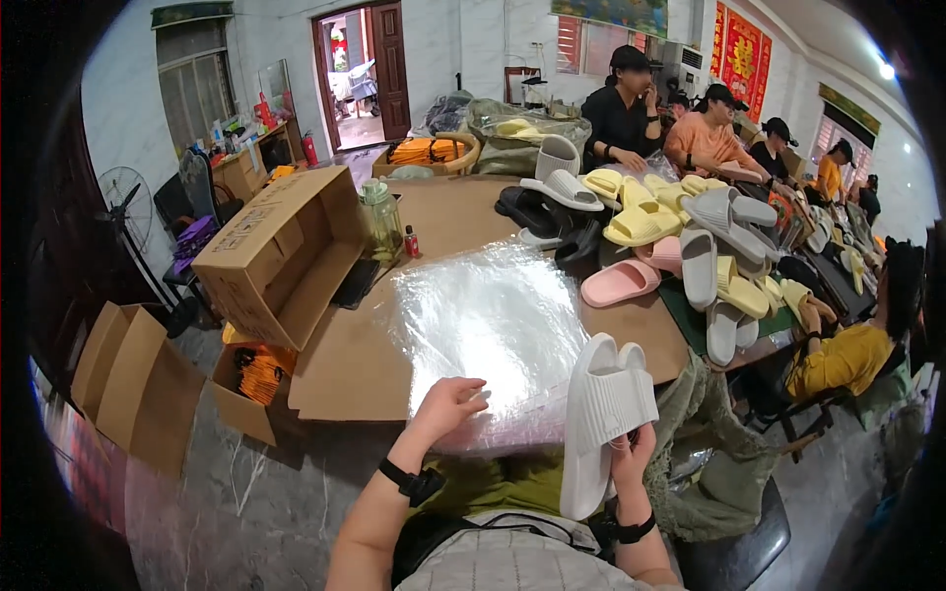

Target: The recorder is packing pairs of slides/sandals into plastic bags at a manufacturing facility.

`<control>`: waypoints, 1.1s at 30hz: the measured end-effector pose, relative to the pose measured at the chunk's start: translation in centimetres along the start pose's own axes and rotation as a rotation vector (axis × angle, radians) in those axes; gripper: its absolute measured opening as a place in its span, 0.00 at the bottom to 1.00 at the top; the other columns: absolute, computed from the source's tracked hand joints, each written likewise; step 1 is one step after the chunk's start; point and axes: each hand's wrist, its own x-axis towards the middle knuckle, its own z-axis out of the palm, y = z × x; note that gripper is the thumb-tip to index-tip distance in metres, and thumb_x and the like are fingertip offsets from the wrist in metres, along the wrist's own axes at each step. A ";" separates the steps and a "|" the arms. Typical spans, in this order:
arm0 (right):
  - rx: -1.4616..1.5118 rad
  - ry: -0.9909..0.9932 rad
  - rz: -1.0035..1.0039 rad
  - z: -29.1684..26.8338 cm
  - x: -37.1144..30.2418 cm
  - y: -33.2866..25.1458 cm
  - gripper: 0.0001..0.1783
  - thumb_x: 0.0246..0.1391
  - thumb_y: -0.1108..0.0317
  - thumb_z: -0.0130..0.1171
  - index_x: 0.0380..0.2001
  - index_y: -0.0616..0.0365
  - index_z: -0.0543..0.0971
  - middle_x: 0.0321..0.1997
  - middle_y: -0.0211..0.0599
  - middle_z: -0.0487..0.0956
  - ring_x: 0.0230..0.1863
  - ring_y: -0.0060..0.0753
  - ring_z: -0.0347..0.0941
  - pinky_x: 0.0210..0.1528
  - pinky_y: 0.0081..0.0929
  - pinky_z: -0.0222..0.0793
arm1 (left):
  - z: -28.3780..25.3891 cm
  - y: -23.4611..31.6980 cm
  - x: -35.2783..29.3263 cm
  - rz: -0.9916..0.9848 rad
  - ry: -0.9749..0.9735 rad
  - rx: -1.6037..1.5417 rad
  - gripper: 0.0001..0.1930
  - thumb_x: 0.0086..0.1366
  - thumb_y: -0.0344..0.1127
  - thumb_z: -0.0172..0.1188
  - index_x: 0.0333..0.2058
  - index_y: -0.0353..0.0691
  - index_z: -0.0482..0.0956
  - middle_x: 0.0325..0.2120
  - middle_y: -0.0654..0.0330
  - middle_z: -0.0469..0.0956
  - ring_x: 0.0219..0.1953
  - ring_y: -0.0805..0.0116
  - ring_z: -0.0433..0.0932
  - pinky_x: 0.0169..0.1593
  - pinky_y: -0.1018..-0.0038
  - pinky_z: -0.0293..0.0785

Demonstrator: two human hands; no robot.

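Slippers (609,404) in right hand (634,458) beside clear plastic (493,325)

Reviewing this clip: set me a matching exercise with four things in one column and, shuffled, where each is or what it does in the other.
Things:
1. Left hand
2. Right hand
3. Pink slippers
4. Glass jar

Places or states:
A. Resting on the table, right of the plastic sheets
B. Holding a pair of pale slippers
C. Standing just right of the open cardboard box
D. Over the near part of the plastic sheets, holding nothing visible

Pairs: 1-D, 2-B, 3-A, 4-C
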 end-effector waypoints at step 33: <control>-0.155 -0.036 -0.043 0.7 -0.7 -1.1 0.21 0.55 0.61 0.68 0.46 0.65 0.78 0.42 0.43 0.80 0.41 0.39 0.77 0.42 0.31 0.71 | 1.4 -2.5 1.7 0.033 0.153 -0.094 0.15 0.70 0.43 0.57 0.45 0.39 0.85 0.36 0.55 0.85 0.39 0.67 0.82 0.45 0.72 0.75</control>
